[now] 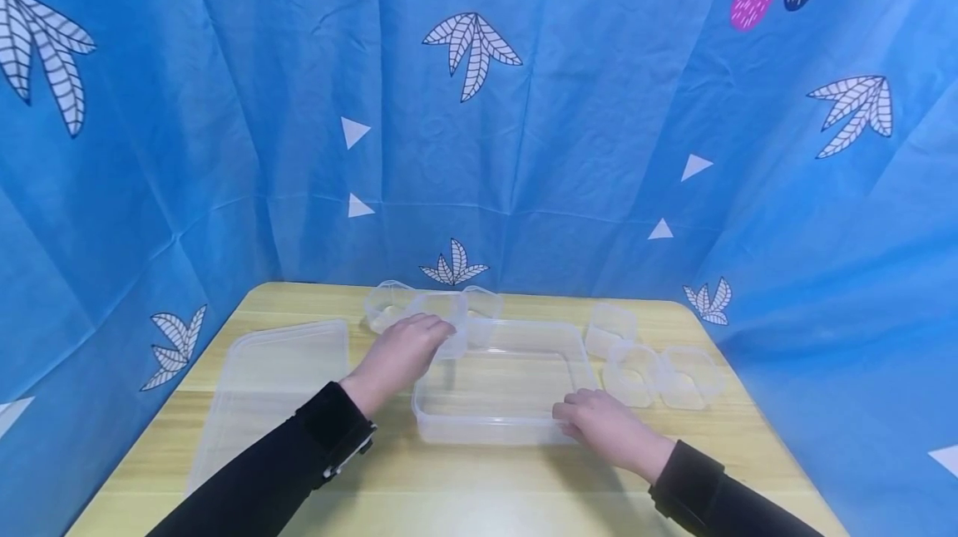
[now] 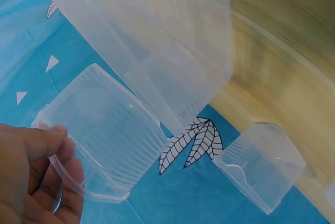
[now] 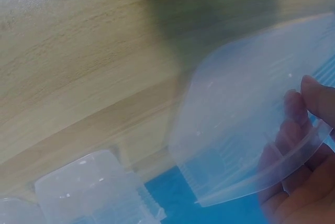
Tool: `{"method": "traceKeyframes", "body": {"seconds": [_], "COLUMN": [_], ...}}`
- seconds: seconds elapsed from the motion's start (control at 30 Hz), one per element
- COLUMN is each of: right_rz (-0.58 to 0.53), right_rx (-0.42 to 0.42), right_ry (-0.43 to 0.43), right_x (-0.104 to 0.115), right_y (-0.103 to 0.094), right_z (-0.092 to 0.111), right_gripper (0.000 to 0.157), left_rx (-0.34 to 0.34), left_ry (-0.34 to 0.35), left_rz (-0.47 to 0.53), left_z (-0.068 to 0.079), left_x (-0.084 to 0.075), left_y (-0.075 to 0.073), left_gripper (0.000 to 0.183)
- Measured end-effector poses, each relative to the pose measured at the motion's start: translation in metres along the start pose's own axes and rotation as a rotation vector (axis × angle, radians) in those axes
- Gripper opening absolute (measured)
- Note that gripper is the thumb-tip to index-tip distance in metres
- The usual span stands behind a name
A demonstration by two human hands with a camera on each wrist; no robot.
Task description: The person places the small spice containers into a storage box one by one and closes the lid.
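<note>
Pinching a small clear ribbed plastic cup (image 2: pixel 112 124) by its rim in the left hand (image 1: pixel 400 350), near the back-left corner of a large clear rectangular plastic box (image 1: pixel 490 433). Gripping the box, central at a wood-grain table (image 1: pixel 479 491), by its front-right rim in the right hand (image 1: pixel 606 427), with a flat translucent plastic lid (image 1: pixel 273 387) to its left.

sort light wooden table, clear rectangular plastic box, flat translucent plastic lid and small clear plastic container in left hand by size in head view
1. Light wooden table
2. Clear rectangular plastic box and flat translucent plastic lid: order unsure, since the left black sleeve partly hides the lid
3. Small clear plastic container
</note>
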State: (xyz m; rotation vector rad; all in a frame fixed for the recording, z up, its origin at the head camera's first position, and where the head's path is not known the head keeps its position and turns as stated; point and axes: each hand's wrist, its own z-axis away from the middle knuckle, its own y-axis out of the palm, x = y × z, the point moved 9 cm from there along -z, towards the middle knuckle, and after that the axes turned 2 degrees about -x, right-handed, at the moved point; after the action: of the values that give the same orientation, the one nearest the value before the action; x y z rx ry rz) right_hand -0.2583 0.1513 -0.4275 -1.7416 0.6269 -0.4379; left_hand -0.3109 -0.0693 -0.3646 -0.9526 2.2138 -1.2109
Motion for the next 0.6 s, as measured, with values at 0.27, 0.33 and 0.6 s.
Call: {"method": "traceKeyframes", "body": {"seconds": [0.27, 0.33, 0.6], "right_rz": [-0.01, -0.014, -0.024], "right_rx": [0.016, 0.018, 0.024], "right_ry": [0.004, 0.006, 0.017], "right_x": [-0.001, -0.001, -0.003], "right_y": [0.002, 0.003, 0.004], "right_z": [0.0, 0.0, 0.001], "right_gripper": [0.02, 0.021, 0.02], "left_rx": [0.027, 0.047, 0.099], "left_ry": [0.008, 0.001, 0.002], "left_rz": [0.017, 0.017, 0.002], "left_z": [-0.002, -0.002, 0.001], "left_x": [-0.003, -0.002, 0.0], "left_y": [0.009, 0.014, 0.033], "left_gripper": [0.028, 0.028, 0.026]}}
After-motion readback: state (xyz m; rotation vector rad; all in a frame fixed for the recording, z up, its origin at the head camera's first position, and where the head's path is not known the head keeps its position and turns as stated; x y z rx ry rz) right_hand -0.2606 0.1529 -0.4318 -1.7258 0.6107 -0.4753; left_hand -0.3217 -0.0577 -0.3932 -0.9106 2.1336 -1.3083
